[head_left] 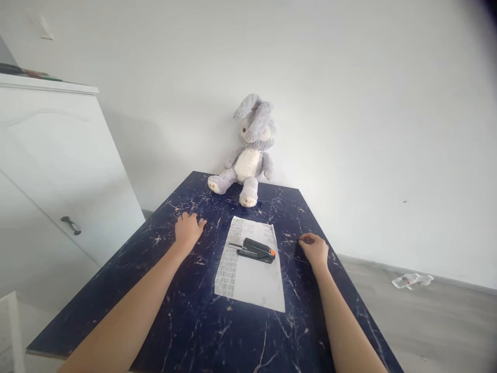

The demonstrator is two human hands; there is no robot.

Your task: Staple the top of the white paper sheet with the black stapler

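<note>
A black stapler with an orange end (256,250) lies on a white sheet of paper (252,280) in the middle of a dark blue marbled table (194,321). My left hand (188,229) rests palm down on the table left of the paper, fingers loosely curled, holding nothing. On the other side of the sheet my right hand (315,249) rests on the table with its fingers curled under; nothing shows in it. Neither hand touches the stapler or the paper.
A grey and white plush rabbit (248,155) sits at the table's far edge against the white wall. A white cabinet (54,171) with a dark handle stands to the left. A crumpled clear plastic bottle (411,280) lies on the grey floor at right.
</note>
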